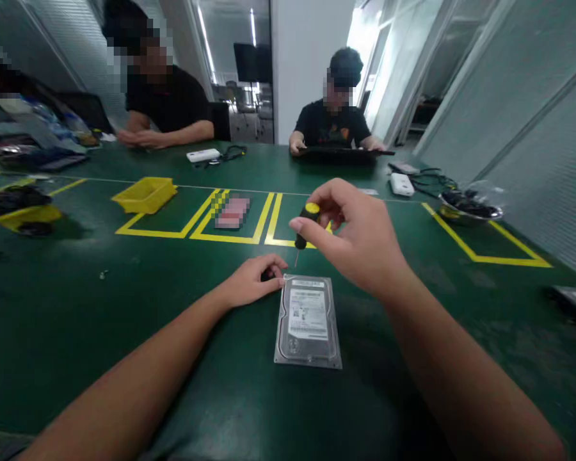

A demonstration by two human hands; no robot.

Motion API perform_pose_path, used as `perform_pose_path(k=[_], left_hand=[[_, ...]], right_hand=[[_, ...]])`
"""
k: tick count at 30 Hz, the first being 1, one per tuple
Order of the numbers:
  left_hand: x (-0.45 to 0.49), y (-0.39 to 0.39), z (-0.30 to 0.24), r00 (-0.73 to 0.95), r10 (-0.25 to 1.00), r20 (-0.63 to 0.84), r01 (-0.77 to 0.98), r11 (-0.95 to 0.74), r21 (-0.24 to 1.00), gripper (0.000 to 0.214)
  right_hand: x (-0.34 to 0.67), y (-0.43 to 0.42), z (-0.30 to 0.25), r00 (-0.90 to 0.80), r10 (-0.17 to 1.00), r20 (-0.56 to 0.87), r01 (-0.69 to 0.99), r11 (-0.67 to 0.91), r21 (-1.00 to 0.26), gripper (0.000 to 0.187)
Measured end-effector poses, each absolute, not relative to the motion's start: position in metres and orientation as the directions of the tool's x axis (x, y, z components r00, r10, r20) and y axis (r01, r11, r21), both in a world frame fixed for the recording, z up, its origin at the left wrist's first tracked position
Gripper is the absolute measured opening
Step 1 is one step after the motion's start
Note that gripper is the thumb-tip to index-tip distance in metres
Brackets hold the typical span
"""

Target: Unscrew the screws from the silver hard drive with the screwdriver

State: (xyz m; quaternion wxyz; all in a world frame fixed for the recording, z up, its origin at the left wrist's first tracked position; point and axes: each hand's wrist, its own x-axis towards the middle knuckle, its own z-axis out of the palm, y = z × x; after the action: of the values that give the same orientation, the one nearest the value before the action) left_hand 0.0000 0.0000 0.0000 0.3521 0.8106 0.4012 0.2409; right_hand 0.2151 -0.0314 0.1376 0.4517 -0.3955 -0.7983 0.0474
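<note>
A silver hard drive (308, 320) with a white label lies flat on the green table (100, 333) in front of me. My right hand (355, 237) is closed round a small screwdriver (306, 225) with a yellow and black handle, held upright, its thin tip just above the drive's far left corner. My left hand (254, 280) rests on the table with fingers curled against that same corner, pinching something small and dark that I cannot make out.
Yellow tape marks boxes on the table. A yellow bin (145, 194) stands at the left, a pink blurred item (231, 212) in one box, a bowl of cables (469, 206) at the right. Two people sit across; one has a laptop (338, 153).
</note>
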Motion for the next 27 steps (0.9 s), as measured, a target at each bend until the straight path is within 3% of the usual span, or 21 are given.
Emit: perform_pose_path(k=[6, 10, 17, 22, 27], left_hand=[[0.003, -0.003, 0.004, 0.547, 0.824, 0.149, 0.491, -0.460, 0.740, 0.031], [0.004, -0.008, 0.003, 0.538, 0.819, 0.198, 0.504, -0.501, 0.704, 0.050], [0.013, -0.018, 0.002, 0.537, 0.831, 0.148, 0.557, -0.481, 0.677, 0.081], [0.016, -0.025, 0.004, 0.559, 0.820, 0.125, 0.555, -0.482, 0.678, 0.095], [0.018, -0.027, 0.004, 0.572, 0.815, 0.098, 0.574, -0.483, 0.661, 0.100]], right_hand=[[0.221, -0.054, 0.156, -0.290, 0.626, 0.724, 0.680, 0.667, -0.305, 0.023], [0.223, -0.075, 0.164, -0.311, 0.596, 0.740, 0.737, 0.643, -0.208, 0.023], [0.223, -0.117, 0.171, -0.410, 0.578, 0.705, 0.799, 0.601, -0.029, 0.016], [0.240, -0.124, 0.141, -0.608, 0.582, 0.540, 0.738, 0.665, 0.114, 0.010], [0.275, -0.119, 0.086, -0.589, 0.628, 0.508, 0.798, 0.551, 0.244, 0.003]])
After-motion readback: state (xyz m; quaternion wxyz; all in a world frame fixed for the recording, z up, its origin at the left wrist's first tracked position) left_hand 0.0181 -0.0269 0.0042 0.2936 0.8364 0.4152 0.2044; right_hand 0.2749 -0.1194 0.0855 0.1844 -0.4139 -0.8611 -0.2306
